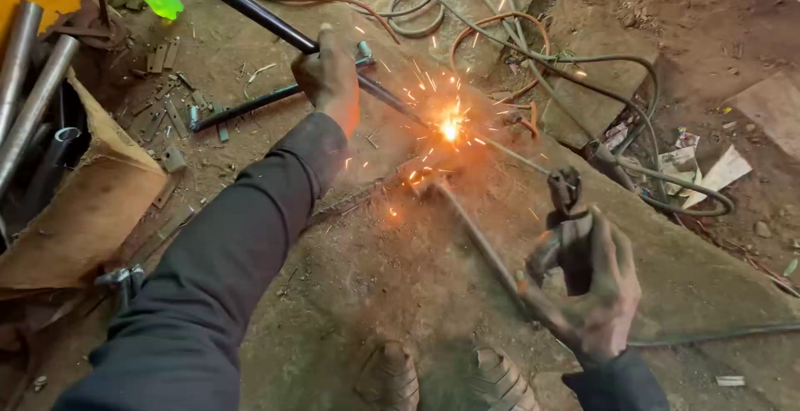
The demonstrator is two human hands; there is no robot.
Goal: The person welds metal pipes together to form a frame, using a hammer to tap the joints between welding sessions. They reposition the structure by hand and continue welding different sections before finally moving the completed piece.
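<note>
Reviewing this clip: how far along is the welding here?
Done: rods are positioned on the slab. In hand: the left hand steadies the dark rod while the right hand holds the electrode holder, with the arc sparking at the joint. Left: finishing this weld; how complete it is cannot be told.

Glare and sparks hide the rod tip.
</note>
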